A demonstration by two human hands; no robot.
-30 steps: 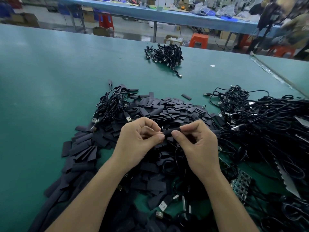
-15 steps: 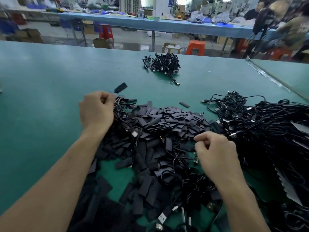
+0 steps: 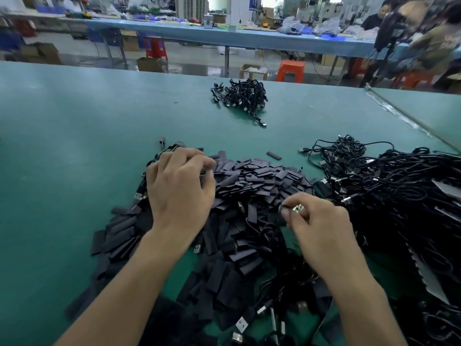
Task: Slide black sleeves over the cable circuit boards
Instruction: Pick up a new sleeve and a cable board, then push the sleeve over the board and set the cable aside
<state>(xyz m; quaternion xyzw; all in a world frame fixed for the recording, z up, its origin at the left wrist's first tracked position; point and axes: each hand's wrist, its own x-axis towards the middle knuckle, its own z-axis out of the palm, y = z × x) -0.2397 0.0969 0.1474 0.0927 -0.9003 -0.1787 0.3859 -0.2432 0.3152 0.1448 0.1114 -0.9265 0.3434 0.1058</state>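
The right hand (image 3: 321, 228) is pinching a board (image 3: 297, 208) in curled fingertips; at its 10 o'clock, the left hand (image 3: 179, 188) is arching palm-down over the sleeves (image 3: 254, 176), its grasp hidden.

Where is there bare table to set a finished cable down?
Bare table lies left of the sleeve pile, and between that pile and the far cable bundle. Crowded: the cable tangle at right, and near centre around the left hand and right hand.
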